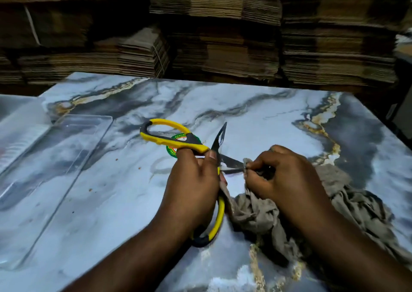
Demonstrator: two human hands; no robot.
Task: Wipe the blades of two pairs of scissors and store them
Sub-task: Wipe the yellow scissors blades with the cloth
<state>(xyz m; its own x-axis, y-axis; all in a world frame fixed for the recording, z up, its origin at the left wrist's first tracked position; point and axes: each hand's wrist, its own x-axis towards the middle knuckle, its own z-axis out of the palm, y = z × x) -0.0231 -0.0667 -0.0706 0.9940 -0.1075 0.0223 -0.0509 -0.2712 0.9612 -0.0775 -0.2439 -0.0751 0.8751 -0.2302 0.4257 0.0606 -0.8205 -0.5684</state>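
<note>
A pair of scissors (176,141) with yellow and black handles is spread wide open above the marble-patterned table (256,113). My left hand (191,187) grips it near the pivot, one handle loop pointing far left, the other running down under my palm. One blade sticks up; the other points right into a grey-brown cloth (256,211). My right hand (283,178) pinches a fold of that cloth around this blade's tip. A second pair of scissors is not visible.
A clear plastic tray (55,162) lies on the left part of the table. Stacks of flattened cardboard (223,42) fill the whole back behind the table. A round green and white sticker (172,152) lies under the scissors. Small crumbs dot the tabletop.
</note>
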